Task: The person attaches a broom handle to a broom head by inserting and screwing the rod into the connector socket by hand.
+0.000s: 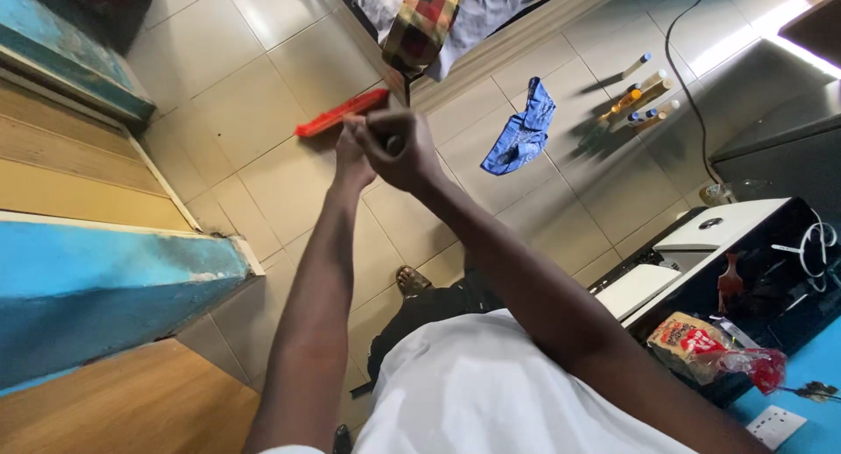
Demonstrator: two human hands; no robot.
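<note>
My left hand (352, 156) and my right hand (401, 147) are clasped close together around the dark handle (393, 144) of a broom, both arms stretched out ahead of me. Just beyond the hands, the broom's red head (337, 114) lies on the cream floor tiles (263, 77), next to the corner of a bed (491, 47). Most of the handle is hidden inside my fists.
A crumpled blue cloth (523, 128) and several small bottles (644, 95) lie on the floor by the bed. A plaid cloth (425, 16) hangs off the mattress. A black cabinet (771, 270) holds white devices and a bagged loaf (701, 344). Blue and wood panels (96, 279) stand left.
</note>
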